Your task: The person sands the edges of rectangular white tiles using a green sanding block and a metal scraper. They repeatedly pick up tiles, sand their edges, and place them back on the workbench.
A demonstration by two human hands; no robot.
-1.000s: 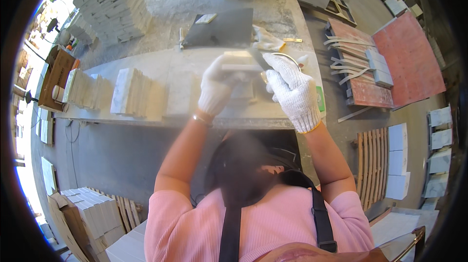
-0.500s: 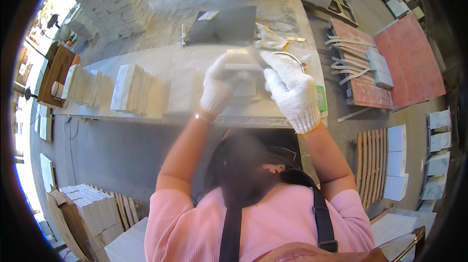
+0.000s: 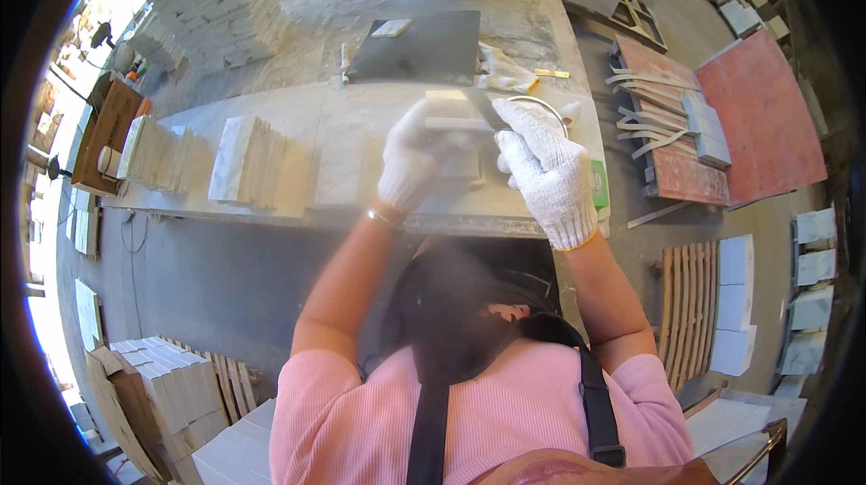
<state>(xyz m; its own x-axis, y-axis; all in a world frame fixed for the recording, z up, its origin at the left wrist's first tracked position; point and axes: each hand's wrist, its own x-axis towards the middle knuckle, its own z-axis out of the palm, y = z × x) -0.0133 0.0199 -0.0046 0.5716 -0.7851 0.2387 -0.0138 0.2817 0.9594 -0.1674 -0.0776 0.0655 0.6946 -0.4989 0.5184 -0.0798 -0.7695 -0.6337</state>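
Both hands wear white knit gloves and are raised over the near part of a dusty worktable. My left hand is closed on a pale stone tile, seen nearly edge-on; haze blurs its fingers. My right hand, at the tile's right end, is closed on a dark, flat tool whose kind I cannot make out. A thin curved band shows just beyond its fingers. Beneath the hands, more pale tiles lie partly hidden. A green box sits right of my right wrist.
Upright tile stacks stand at left on the table. Farther back lie a dark board bearing a small tile, a spare glove and a brass-coloured strip. Red panels and a slatted pallet are at right.
The whole view has shifted slightly. Both hands keep nearly the same pose around the tile, with the right hand's fingers a little more curled.
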